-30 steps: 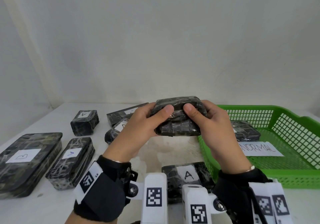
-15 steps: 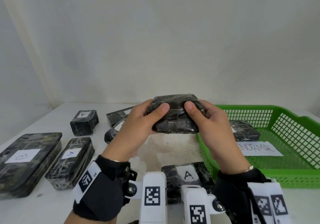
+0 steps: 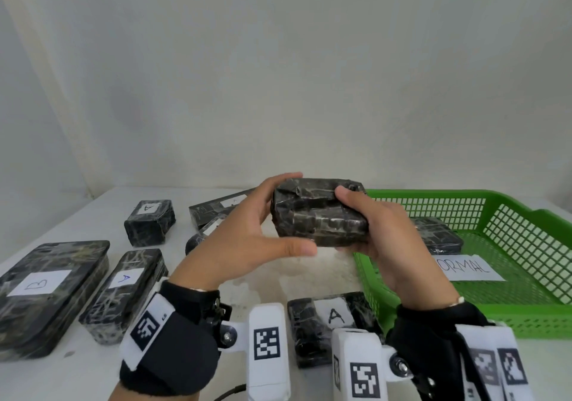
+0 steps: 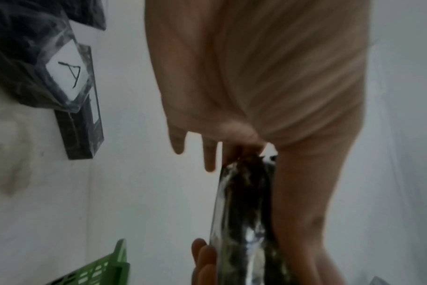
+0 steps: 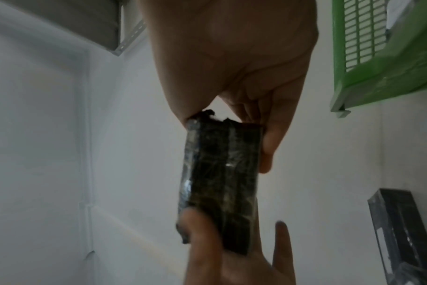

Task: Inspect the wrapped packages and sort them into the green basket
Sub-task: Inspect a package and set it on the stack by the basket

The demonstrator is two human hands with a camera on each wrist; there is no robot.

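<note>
Head view, from the left edge: a large wrapped package marked B (image 3: 46, 289) lies on the counter (image 3: 93, 379), well left of the left hand (image 3: 244, 239), with a narrower one marked A (image 3: 123, 292) just beside it. Beyond those sits a small block marked A (image 3: 150, 221), and behind the left hand two more labelled packages are partly hidden.

The left hand is spread, thumb stretched under the near lower corner of the held package (image 3: 320, 211) and fingertips over its far top edge; the left wrist view shows fingers straight, touching the package's end (image 4: 244, 221), though blur hides how firmly. The right hand (image 3: 387, 239) grasps the package's other end, thumb on top and fingers curled beneath (the right wrist view confirms this pinch across its thickness (image 5: 219, 183)). The package is held in the air between the two hands, above the counter and just left of the basket's near corner.

Below the hands, close to the wrists, another package marked A (image 3: 331, 326) lies flat against the basket's wall.

To the right of the right hand stands the green basket (image 3: 526, 317), holding one wrapped package (image 3: 436, 236) and a paper slip reading "ORMAL" (image 3: 467, 267), its first letters covered by the hand.
</note>
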